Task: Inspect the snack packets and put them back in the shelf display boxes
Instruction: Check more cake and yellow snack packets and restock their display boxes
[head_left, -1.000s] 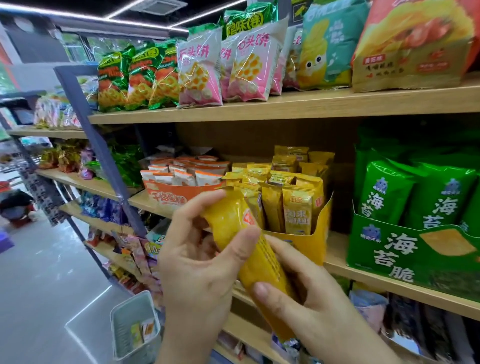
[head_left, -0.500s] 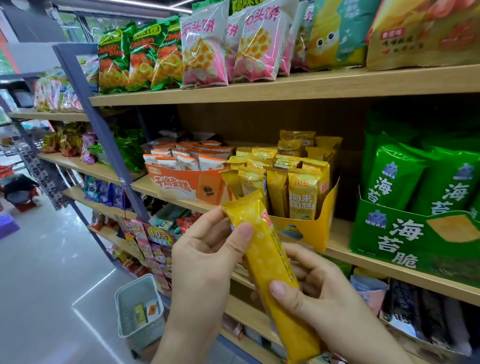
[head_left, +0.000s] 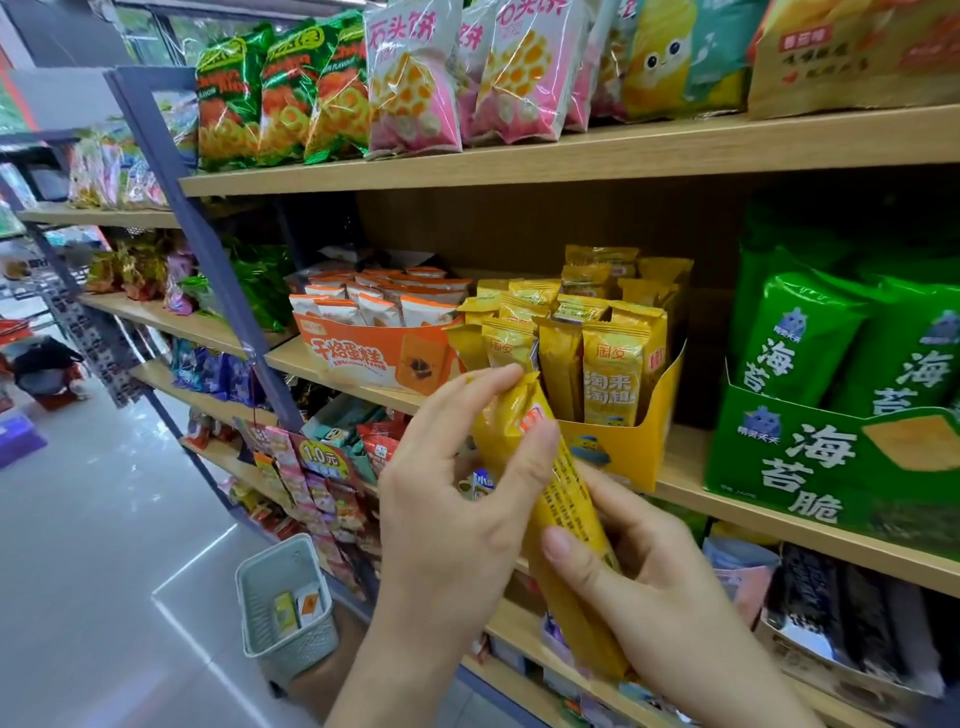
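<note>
The wooden shelving (head_left: 571, 156) fills the view, stocked on every level; on the middle board the green seaweed display box (head_left: 831, 467) sits at the right, well apart from the work; next to it towards the left stands the yellow display box (head_left: 634, 447), holding upright yellow packets with what looks like a gap at its front left corner; the orange display box (head_left: 374, 358) is just beside that, touching or nearly so; down on the floor a pale basket (head_left: 306, 647) holds a couple of small packets. Both hands are together in front of the yellow box, clamped on one long yellow snack packet (head_left: 571, 493), which is tilted with its top towards the box and not yet inside it; the left hand (head_left: 457, 519) pinches the top end between thumb and fingers, and the right hand (head_left: 649, 582) grips the lower half, thumb laid across the printed face. The step in hand looks like inspection, with the text side turned to the eye; the next move likely calls for standing the packet upright, steering it over the low front wall and into the gap without knocking its neighbours.
</note>
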